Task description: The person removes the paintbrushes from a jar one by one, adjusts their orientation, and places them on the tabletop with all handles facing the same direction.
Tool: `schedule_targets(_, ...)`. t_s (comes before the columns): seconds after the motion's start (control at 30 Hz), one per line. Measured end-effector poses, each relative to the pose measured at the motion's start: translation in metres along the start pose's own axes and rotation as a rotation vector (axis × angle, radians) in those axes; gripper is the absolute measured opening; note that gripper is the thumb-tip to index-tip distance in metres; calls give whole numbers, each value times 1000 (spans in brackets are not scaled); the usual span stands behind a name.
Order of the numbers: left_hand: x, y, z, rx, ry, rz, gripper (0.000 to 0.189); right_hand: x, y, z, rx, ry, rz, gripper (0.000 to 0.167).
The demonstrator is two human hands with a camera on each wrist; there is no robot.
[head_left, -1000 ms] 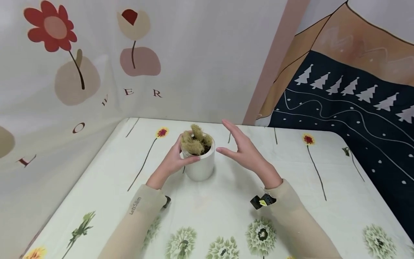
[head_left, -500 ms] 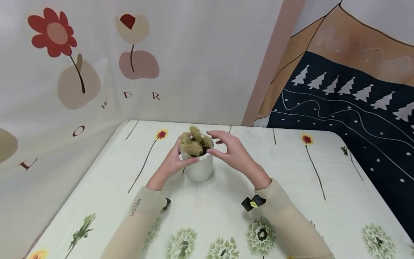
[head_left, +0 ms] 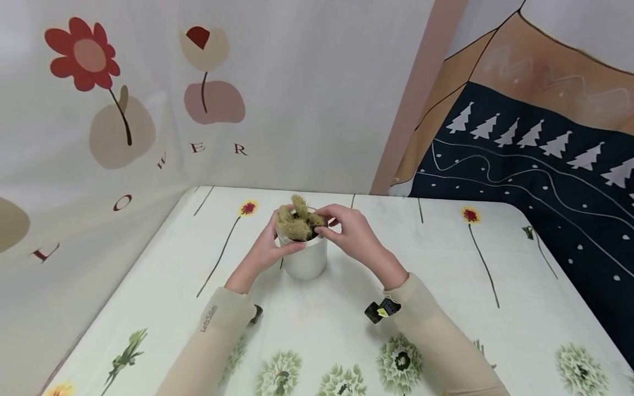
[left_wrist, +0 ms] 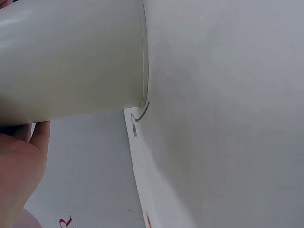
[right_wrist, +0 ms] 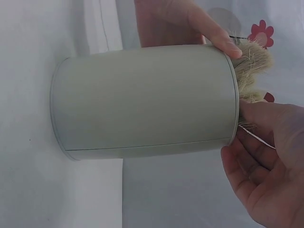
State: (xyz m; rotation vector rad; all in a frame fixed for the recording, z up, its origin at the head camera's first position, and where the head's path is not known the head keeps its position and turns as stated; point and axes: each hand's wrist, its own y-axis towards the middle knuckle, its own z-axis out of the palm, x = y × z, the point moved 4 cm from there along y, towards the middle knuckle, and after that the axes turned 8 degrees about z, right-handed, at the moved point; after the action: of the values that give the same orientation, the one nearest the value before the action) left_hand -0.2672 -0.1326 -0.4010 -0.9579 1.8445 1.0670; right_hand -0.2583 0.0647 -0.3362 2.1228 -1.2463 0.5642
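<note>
A white cylindrical pot (head_left: 306,263) stands upright on the table, holding several fuzzy yellow-green plant tufts (head_left: 293,228) in dark filling. My left hand (head_left: 262,245) grips this potted plant from its left, thumb along the near rim and fingers round the far side. At the right rim is my right hand (head_left: 349,231), fingers curled, with the thumb reaching over the edge beside the right tuft. In the right wrist view, the right thumb (right_wrist: 261,114) lies at the opening and a fingertip meets the outer rim; what exactly it pinches inside is partly hidden.
A white flower-printed cloth (head_left: 317,330) covers the table. Behind it hangs a pale printed curtain (head_left: 307,110), and at the right a dark fabric (head_left: 495,159) with white trees. Each wrist carries a small black camera, the right one (head_left: 381,311) close above the cloth.
My right hand has moved left from beside the pot to its right rim, its spread fingers curling in. The left hand keeps its grip and the pot stays in place.
</note>
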Motion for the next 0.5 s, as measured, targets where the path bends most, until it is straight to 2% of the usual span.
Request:
schedule_targets(0.27,0,0,-1,-13,14,-3,86,4,3,-1,-34,-53,5,24)
schedule_targets(0.5,0,0,0,2,19,-18,90,5,3,-3,-67,-11,-17,15)
